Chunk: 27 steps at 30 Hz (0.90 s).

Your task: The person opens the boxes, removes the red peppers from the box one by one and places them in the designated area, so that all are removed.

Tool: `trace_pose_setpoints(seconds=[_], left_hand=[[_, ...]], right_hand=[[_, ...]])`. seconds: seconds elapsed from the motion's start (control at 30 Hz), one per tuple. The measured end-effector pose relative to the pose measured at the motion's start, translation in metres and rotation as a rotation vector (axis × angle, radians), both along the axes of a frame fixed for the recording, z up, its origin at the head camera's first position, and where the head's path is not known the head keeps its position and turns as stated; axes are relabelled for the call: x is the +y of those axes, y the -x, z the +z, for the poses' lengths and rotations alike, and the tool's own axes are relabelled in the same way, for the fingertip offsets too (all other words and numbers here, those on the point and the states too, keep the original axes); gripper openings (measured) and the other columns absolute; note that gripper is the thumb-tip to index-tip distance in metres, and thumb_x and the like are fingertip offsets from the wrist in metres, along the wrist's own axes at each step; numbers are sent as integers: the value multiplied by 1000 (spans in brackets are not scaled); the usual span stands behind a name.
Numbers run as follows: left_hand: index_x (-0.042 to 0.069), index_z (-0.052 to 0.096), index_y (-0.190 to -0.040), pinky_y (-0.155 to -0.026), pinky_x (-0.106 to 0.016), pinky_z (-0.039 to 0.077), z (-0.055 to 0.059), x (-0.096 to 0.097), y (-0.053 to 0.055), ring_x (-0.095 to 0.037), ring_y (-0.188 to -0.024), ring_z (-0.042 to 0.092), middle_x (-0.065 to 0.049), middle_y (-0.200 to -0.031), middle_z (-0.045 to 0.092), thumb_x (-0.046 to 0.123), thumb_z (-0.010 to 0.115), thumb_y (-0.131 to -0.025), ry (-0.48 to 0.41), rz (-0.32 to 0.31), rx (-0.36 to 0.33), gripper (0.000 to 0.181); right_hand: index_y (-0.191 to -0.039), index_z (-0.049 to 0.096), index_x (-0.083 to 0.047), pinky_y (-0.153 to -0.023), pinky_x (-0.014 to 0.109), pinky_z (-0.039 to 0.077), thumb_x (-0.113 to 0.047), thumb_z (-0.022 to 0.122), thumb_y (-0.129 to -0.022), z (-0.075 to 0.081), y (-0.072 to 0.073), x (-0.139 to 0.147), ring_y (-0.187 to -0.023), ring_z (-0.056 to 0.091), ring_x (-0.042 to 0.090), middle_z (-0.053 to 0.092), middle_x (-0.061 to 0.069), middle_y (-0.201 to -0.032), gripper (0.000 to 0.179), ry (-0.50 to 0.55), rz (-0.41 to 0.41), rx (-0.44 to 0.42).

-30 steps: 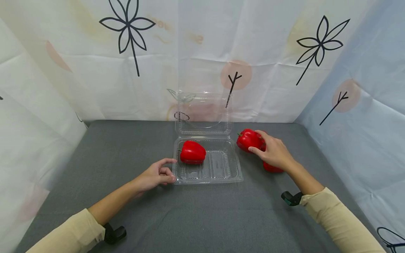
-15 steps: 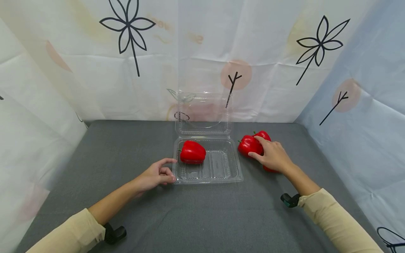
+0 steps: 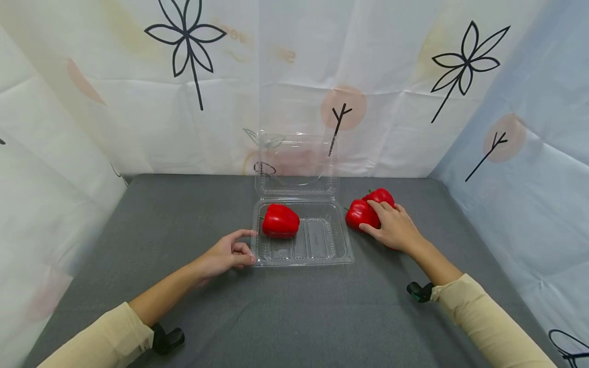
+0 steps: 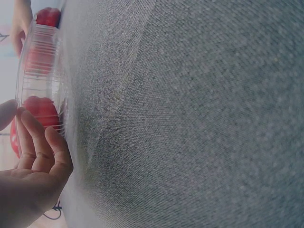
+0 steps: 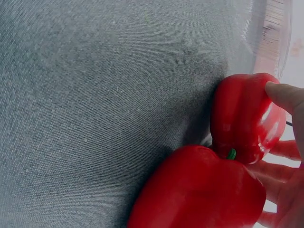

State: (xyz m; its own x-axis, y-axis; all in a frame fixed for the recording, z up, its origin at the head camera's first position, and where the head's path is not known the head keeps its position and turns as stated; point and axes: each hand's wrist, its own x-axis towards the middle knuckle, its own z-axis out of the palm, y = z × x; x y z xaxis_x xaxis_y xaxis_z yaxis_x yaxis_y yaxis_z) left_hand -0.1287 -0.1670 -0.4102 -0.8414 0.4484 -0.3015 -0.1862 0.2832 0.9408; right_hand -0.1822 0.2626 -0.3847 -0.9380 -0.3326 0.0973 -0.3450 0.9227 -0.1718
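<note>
A clear plastic clamshell container lies with its lid raised behind it. One red bell pepper rests on its side in the left part of its base. My left hand pinches the container's left rim near the front corner. My right hand holds another red bell pepper, thumb on its near side and fingers on its far side. Behind it sits a red bell pepper. A further bell pepper, close to the right wrist camera, is mostly hidden under my right hand in the head view.
A grey cloth covers the table. White patterned curtains rise behind it and at both sides. The raised lid stands close to the back curtain.
My right hand has shifted slightly left and toward me with its bell pepper. More of the bell pepper behind it shows, and the front one is more covered. My left hand stays put.
</note>
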Motion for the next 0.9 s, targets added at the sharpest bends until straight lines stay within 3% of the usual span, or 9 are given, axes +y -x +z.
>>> trace_pose_setpoints(seconds=[0.2, 0.47, 0.63, 0.9], left_hand=[[1, 34, -148, -80, -34, 49, -1, 0, 0, -19, -82, 59, -5, -86, 65, 11, 71, -91, -1, -3, 10, 69], [3, 36, -147, -80, -34, 49, -3, -1, 1, -20, -82, 60, -4, -86, 66, 11, 71, -91, 10, 5, 3, 67], [2, 35, -147, -80, -34, 49, -4, -1, 1, -20, -83, 60, -5, -86, 65, 12, 71, -90, -6, -6, 14, 68], [4, 37, -146, -80, -34, 50, -4, -1, -1, -21, -83, 60, -5, -86, 66, 11, 71, -90, 5, 9, 4, 66]], right_hand=[[-139, 51, -3, -98, 64, 35, -42, 69, -88, 0, -1, -1, -112, 56, 44, 54, 23, -129, 67, -3, -17, 92], [-141, 51, -10, -100, 62, 33, -47, 65, -90, 11, 1, -18, -119, 52, 38, 54, 20, -132, 65, 72, 16, 159], [-144, 49, -11, -105, 59, 31, -44, 67, -90, 18, 1, -36, -119, 53, 36, 53, 17, -135, 66, 146, 106, 121], [-149, 43, -11, -108, 58, 34, -44, 69, -90, 19, 0, -65, -132, 48, 34, 49, 12, -147, 72, 174, 242, -36]])
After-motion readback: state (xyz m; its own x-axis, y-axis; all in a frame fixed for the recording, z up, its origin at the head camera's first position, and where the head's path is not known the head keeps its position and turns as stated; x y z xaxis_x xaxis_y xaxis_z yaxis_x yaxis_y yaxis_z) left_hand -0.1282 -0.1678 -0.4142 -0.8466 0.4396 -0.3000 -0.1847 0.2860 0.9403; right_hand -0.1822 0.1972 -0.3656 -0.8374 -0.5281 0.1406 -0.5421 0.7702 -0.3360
